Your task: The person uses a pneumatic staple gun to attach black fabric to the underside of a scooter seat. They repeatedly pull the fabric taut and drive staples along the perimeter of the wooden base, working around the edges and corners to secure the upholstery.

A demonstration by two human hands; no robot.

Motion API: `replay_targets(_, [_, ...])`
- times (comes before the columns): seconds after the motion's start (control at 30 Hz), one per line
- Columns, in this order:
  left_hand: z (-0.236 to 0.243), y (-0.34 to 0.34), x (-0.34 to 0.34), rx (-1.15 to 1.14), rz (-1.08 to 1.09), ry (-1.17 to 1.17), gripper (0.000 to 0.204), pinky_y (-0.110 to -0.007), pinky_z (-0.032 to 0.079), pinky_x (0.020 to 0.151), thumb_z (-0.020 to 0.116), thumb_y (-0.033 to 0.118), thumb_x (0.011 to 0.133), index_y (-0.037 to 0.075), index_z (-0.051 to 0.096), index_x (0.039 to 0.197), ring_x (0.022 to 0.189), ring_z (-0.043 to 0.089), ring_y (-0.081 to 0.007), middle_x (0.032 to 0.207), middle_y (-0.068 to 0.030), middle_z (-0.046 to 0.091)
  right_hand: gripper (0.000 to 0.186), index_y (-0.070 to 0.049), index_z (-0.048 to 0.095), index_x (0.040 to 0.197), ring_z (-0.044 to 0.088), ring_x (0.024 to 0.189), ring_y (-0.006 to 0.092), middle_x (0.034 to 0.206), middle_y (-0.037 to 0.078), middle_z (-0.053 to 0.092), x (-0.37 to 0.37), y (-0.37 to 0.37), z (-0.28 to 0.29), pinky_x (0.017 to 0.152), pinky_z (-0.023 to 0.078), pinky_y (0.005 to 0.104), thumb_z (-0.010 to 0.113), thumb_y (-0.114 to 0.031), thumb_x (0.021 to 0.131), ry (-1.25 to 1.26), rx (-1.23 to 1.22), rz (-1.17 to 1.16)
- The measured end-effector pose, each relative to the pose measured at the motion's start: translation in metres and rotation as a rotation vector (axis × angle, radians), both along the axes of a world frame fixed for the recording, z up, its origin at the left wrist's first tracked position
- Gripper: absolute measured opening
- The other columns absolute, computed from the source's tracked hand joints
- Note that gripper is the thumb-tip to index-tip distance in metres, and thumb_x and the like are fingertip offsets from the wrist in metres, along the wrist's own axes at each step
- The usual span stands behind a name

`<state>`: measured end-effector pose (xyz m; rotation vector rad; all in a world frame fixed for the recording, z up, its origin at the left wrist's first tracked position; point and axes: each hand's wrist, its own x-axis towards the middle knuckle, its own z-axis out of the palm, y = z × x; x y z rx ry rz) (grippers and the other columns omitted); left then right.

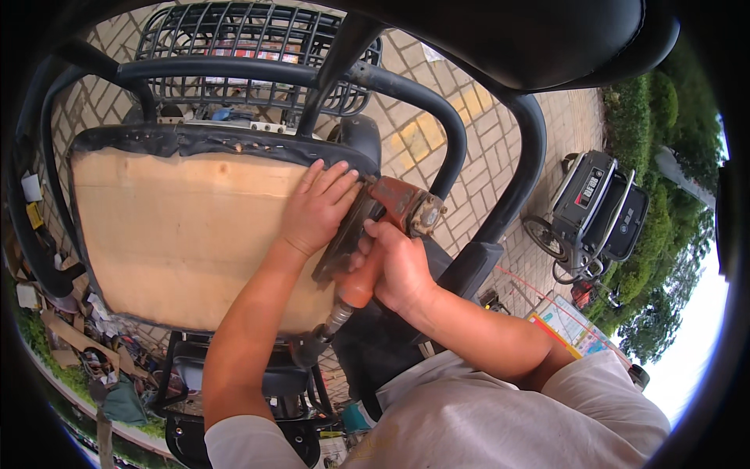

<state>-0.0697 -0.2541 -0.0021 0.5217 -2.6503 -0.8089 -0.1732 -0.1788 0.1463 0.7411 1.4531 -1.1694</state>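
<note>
Right hand (pixel 400 270) gripping orange staple gun (pixel 373 234), left hand (pixel 316 207) pressing seat board (pixel 180 234)

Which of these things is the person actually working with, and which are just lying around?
In use:
- left hand, pressing the black cover edge onto the wooden seat board
- right hand, gripping the orange air stapler
- air hose on the stapler

Lying about:
- black wheeled machine
- wire basket
- scraps on the ground
</note>
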Motion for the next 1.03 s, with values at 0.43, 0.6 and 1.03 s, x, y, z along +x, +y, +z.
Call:
replay_targets(0.43, [0.001,-0.003,0.001,0.05,-0.023,0.001,0.031,-0.047,0.035,0.119,0.062,0.014,0.087,0.01,0.072,0.116,0.133,0.053,-0.022,0.133,-0.0025,0.065,0.011,-0.005,0.053,0.094,0.053,0.058,0.0215,0.074,0.007,0.052,0.011,-0.008,-0.003,0.054,0.047,0.0376,0.063,-0.009,0.091,0.057,0.044,-0.012])
replay_targets(0.6, [0.001,-0.02,0.012,0.115,-0.106,-0.003,0.031,-0.043,0.034,0.119,0.061,0.011,0.089,0.011,0.071,0.119,0.134,0.053,-0.0195,0.135,-0.0022,0.064,0.012,-0.006,0.052,0.096,0.051,0.06,0.0217,0.075,0.008,0.051,0.015,-0.012,-0.011,0.055,0.047,0.0376,0.062,-0.007,0.09,0.074,0.04,0.005])
replay_targets(1.03, [-0.004,-0.018,0.019,0.085,-0.046,0.03,0.041,-0.043,0.04,0.116,0.067,0.012,0.082,0.008,0.066,0.123,0.13,0.055,-0.0271,0.134,-0.0108,0.062,0.008,-0.004,0.052,0.088,0.051,0.055,0.0209,0.07,0.008,0.051,0.015,-0.018,-0.009,0.051,0.045,0.0361,0.06,-0.006,0.089,0.074,0.082,-0.017])
